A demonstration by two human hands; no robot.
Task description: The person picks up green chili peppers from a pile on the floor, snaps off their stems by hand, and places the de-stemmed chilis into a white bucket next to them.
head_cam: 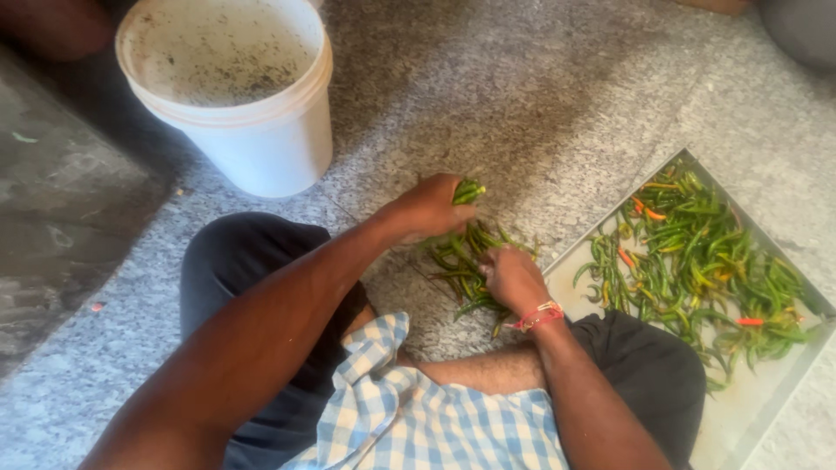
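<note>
Green chillies, a small heap with a few reddish ones, lie on the speckled stone floor just left of the metal tray, between the person's knees. Left hand is closed round a bunch of chillies, their tips poking out past the fingers, at the heap's far edge. Right hand is curled over the heap's near side, touching it; whether it actually grips any I cannot tell, the fingers are hidden. Red thread band sits on that wrist.

Progress, judged only from the layout: the tray holds a much bigger pile of green and some orange-red chillies, spread over its upper half, lower corner bare. The floor heap beside the tray is small by comparison, so most of the stock sits in the tray and only a handful is under the hands. Which pile is finished, cannot tell.

White plastic bucket stands well apart from the tray, far left, holding only dark specks. No chillies in it.
</note>
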